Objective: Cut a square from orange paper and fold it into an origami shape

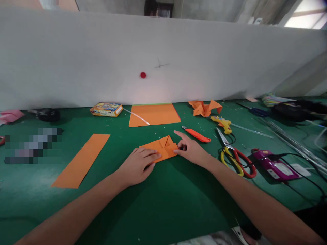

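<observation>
A folded piece of orange paper [166, 151] lies on the green table, with a small triangular fold standing out at its top. My left hand [139, 165] rests on its left part, fingers spread flat over the paper. At the paper's right edge is my right hand [190, 148], its index finger stretched out forward and its thumb touching the edge. A long orange strip [83, 160] lies to the left. Behind the folded paper is a larger stack of orange sheets [155, 115].
An orange cutter [198, 135], scissors [235, 154], a yellow glue gun [222, 123] and a purple power strip [276, 165] lie on the right. Crumpled orange paper [204, 108] and a small box [106, 109] are near the white partition [89, 58]. Cables cross the right side.
</observation>
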### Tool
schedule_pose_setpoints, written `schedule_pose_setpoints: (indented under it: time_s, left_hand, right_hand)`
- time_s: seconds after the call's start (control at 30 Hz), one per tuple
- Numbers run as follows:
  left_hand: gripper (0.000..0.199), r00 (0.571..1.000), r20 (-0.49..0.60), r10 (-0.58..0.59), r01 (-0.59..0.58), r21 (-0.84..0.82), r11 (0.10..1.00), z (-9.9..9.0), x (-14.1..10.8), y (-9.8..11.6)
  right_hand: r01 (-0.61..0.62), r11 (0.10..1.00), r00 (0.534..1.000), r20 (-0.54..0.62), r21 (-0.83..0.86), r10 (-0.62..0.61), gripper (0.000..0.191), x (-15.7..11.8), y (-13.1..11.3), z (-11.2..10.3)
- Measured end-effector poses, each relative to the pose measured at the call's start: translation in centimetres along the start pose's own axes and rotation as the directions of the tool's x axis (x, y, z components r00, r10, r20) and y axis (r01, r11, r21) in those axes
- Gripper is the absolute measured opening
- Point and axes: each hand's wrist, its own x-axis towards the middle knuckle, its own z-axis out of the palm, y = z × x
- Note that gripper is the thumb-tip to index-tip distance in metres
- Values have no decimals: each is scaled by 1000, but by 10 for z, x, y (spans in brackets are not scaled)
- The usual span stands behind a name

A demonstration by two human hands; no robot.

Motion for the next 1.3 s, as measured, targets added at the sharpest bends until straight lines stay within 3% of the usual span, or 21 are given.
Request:
schedule_pose_setpoints:
  time_s: [0.23,0.4,0.47,0.73,0.87,1.07,1.3]
  left_hand:
    - [37,1000,-22,-3,3,19,1000,3,-1,0]
    - [38,1000,-17,17,-16,58,998,0,0,3]
    - [40,999,8,40,-41,81,996,-1,0,4]
    - [50,966,63,249,-254,96,962,5,-2,0]
    - [50,964,132,229,-245,116,963,7,-3,-1]
    - [50,970,116,214,-224,80,971,10,-4,-2]
    - [57,963,192,189,-188,-25,982,5,-3,-5]
  right_hand:
    - [-17,988,997,-72,-150,6,55,6,-3,8]
    - [34,965,996,-74,-258,-55,15,9,-6,11]
    - [45,958,995,-76,-282,-70,8,10,-6,11]
    - [76,939,987,-105,-336,-118,9,10,-4,15]
    - [114,928,981,-107,-353,-161,10,10,-5,16]
    - [146,920,978,-89,-364,-190,12,10,-5,14]
    - [155,919,975,-94,-362,-201,12,9,-2,14]
